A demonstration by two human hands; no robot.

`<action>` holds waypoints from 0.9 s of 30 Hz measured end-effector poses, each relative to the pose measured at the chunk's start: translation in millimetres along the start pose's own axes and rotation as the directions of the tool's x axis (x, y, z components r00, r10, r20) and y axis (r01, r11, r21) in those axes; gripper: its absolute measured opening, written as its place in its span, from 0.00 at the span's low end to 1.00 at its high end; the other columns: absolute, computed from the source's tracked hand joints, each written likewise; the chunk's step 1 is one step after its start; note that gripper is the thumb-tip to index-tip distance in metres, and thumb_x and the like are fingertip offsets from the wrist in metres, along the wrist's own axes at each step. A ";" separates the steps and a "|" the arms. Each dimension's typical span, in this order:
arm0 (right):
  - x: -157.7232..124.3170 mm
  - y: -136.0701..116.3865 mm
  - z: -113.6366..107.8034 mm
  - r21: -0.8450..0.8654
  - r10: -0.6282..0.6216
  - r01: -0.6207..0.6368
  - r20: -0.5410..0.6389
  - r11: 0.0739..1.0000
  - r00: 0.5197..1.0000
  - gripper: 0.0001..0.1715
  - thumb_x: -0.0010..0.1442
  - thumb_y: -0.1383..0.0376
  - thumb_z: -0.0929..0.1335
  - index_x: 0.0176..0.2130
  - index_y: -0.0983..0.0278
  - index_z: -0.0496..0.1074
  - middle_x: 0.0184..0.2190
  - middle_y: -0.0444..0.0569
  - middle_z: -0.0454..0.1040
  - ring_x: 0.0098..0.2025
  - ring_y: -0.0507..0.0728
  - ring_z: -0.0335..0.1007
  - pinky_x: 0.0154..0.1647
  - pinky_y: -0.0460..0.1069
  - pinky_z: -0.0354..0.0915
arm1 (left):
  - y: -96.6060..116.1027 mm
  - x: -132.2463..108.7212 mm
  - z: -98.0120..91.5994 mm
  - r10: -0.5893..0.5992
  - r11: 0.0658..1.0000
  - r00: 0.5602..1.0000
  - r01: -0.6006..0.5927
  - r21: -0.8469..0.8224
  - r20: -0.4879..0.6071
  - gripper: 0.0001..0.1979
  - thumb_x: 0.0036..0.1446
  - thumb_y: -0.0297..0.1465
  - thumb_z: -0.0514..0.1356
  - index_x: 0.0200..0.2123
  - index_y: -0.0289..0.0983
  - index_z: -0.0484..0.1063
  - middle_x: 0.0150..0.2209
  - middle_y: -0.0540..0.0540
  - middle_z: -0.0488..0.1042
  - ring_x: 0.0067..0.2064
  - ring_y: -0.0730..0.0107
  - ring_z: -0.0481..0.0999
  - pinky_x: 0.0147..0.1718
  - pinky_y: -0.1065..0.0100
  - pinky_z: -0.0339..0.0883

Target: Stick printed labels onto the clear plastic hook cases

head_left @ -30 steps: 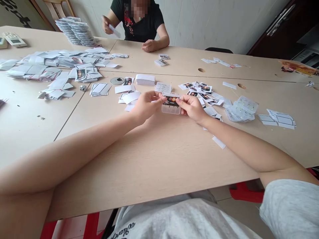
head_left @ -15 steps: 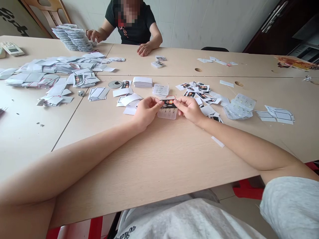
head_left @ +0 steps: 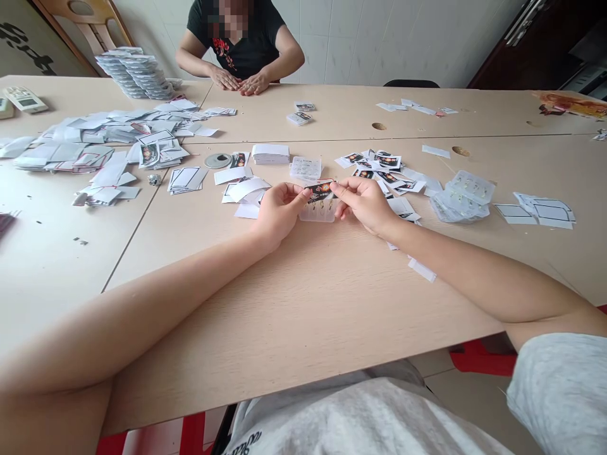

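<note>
My left hand [head_left: 279,207] and my right hand [head_left: 363,202] pinch the two ends of a small clear plastic packet [head_left: 320,203] with a dark printed card at its top. The packet is held just above the light wooden table [head_left: 303,303], in the middle of the view. Both hands have fingers closed on it. Another clear packet [head_left: 306,168] lies flat just behind the hands.
Printed cards [head_left: 379,165] are scattered to the right, and a heap of clear packets [head_left: 461,197] lies further right. White paper pieces [head_left: 114,136] cover the left. A stack of packets [head_left: 135,72] stands far left. Across the table a person rests both hands [head_left: 239,82] on it.
The printed card has slid further down into the packet between my fingers. The person opposite brought both hands together on the table in front of them.
</note>
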State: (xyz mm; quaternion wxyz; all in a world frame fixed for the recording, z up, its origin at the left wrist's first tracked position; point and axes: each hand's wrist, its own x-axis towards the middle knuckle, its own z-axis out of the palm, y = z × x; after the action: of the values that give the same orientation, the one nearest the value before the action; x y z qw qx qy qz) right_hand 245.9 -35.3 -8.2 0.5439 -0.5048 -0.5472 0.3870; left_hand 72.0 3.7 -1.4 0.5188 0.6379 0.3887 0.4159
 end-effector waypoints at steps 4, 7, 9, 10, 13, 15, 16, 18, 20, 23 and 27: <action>-1.9 -2.5 -1.0 -0.092 -0.062 0.062 0.010 0.994 0.998 0.23 0.51 0.47 0.70 0.25 0.65 0.67 0.18 0.43 0.68 0.20 0.51 0.70 0.19 0.45 0.66 | 2.5 0.2 -2.9 -0.077 0.994 0.996 0.080 -0.078 0.040 0.12 0.50 0.37 0.63 0.28 0.35 0.67 0.27 0.49 0.69 0.29 0.75 0.67 0.29 0.71 0.58; -2.0 -1.8 -2.0 -0.155 -0.089 0.092 0.025 0.984 0.996 0.23 0.52 0.47 0.68 0.24 0.64 0.66 0.16 0.43 0.68 0.20 0.52 0.70 0.21 0.47 0.67 | 4.0 0.5 -3.3 -0.083 0.992 0.996 0.084 -0.094 0.022 0.11 0.50 0.35 0.64 0.27 0.35 0.67 0.26 0.49 0.69 0.29 0.74 0.69 0.29 0.70 0.60; -1.1 -0.5 -3.0 -0.190 -0.109 0.111 0.022 0.975 0.994 0.22 0.53 0.48 0.68 0.24 0.64 0.66 0.16 0.44 0.69 0.21 0.52 0.70 0.23 0.47 0.66 | 5.1 0.3 -2.2 -0.066 0.995 0.998 0.066 -0.081 0.002 0.10 0.50 0.34 0.63 0.27 0.35 0.66 0.27 0.48 0.70 0.29 0.73 0.69 0.29 0.70 0.60; -0.5 0.1 -3.5 -0.206 -0.122 0.122 0.013 0.971 0.992 0.22 0.54 0.49 0.68 0.24 0.64 0.66 0.17 0.44 0.69 0.21 0.52 0.69 0.24 0.47 0.66 | 5.6 0.1 -1.5 -0.058 0.996 0.998 0.057 -0.071 -0.004 0.10 0.50 0.34 0.63 0.27 0.35 0.66 0.27 0.48 0.70 0.29 0.73 0.69 0.29 0.70 0.60; 1.1 0.7 -4.6 -0.225 -0.153 0.146 -0.016 0.963 0.988 0.20 0.55 0.51 0.68 0.24 0.64 0.67 0.17 0.43 0.68 0.20 0.50 0.66 0.24 0.46 0.63 | 5.7 -1.1 0.6 -0.036 0.999 0.999 0.036 -0.023 -0.015 0.09 0.51 0.33 0.63 0.26 0.35 0.66 0.26 0.49 0.70 0.27 0.76 0.68 0.27 0.72 0.58; 1.4 0.1 -4.5 -0.207 -0.151 0.143 -0.026 0.968 0.988 0.19 0.55 0.52 0.68 0.23 0.64 0.67 0.16 0.41 0.65 0.20 0.48 0.62 0.23 0.46 0.62 | 3.9 -1.6 1.2 -0.019 1.000 1.000 0.019 0.016 -0.024 0.09 0.51 0.33 0.63 0.26 0.35 0.67 0.25 0.49 0.69 0.25 0.77 0.66 0.25 0.72 0.56; 1.2 -0.4 -4.2 -0.191 -0.141 0.133 -0.028 0.973 0.990 0.19 0.55 0.53 0.69 0.23 0.64 0.67 0.16 0.41 0.64 0.19 0.48 0.61 0.23 0.45 0.61 | 2.4 -1.7 1.2 -0.009 0.999 1.000 0.010 0.033 -0.029 0.09 0.51 0.34 0.63 0.27 0.36 0.67 0.25 0.49 0.69 0.25 0.77 0.65 0.24 0.72 0.56; 0.3 -1.2 -3.3 -0.153 -0.101 0.096 -0.026 0.984 0.995 0.18 0.55 0.54 0.69 0.23 0.64 0.67 0.16 0.41 0.63 0.19 0.47 0.60 0.23 0.45 0.60 | -0.9 -1.8 0.8 0.007 0.998 0.999 -0.005 0.059 -0.038 0.09 0.52 0.34 0.63 0.27 0.36 0.67 0.24 0.49 0.69 0.24 0.77 0.65 0.24 0.73 0.56; -0.9 -1.4 -2.3 -0.123 -0.056 0.053 -0.020 0.991 0.998 0.19 0.55 0.53 0.69 0.23 0.64 0.66 0.16 0.41 0.64 0.20 0.48 0.60 0.22 0.44 0.59 | -3.9 -1.7 0.2 0.014 0.997 0.999 -0.010 0.077 -0.046 0.09 0.52 0.35 0.63 0.28 0.36 0.67 0.24 0.49 0.69 0.24 0.77 0.65 0.24 0.73 0.57; -2.5 -0.3 -1.1 -0.091 -0.012 0.011 -0.011 0.996 1.000 0.20 0.54 0.53 0.69 0.23 0.64 0.65 0.17 0.42 0.64 0.21 0.48 0.62 0.21 0.44 0.59 | -6.0 -1.3 -0.5 0.006 0.996 0.998 -0.001 0.093 -0.056 0.10 0.51 0.36 0.63 0.28 0.36 0.68 0.24 0.49 0.69 0.24 0.76 0.66 0.24 0.72 0.60; -2.8 3.6 0.6 -0.123 -0.039 0.037 -0.015 0.992 0.999 0.19 0.56 0.55 0.68 0.22 0.64 0.63 0.17 0.41 0.63 0.20 0.48 0.62 0.21 0.44 0.57 | -5.3 -1.2 0.6 -0.026 0.998 0.998 0.029 0.052 -0.061 0.10 0.51 0.37 0.63 0.27 0.36 0.68 0.25 0.48 0.69 0.26 0.74 0.68 0.26 0.71 0.63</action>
State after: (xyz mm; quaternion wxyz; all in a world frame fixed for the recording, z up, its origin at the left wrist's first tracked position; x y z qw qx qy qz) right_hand 245.5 -37.2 -12.3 0.5239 -0.5301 -0.5748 0.3379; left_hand 71.7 3.3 -6.8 0.4956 0.6330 0.4237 0.4174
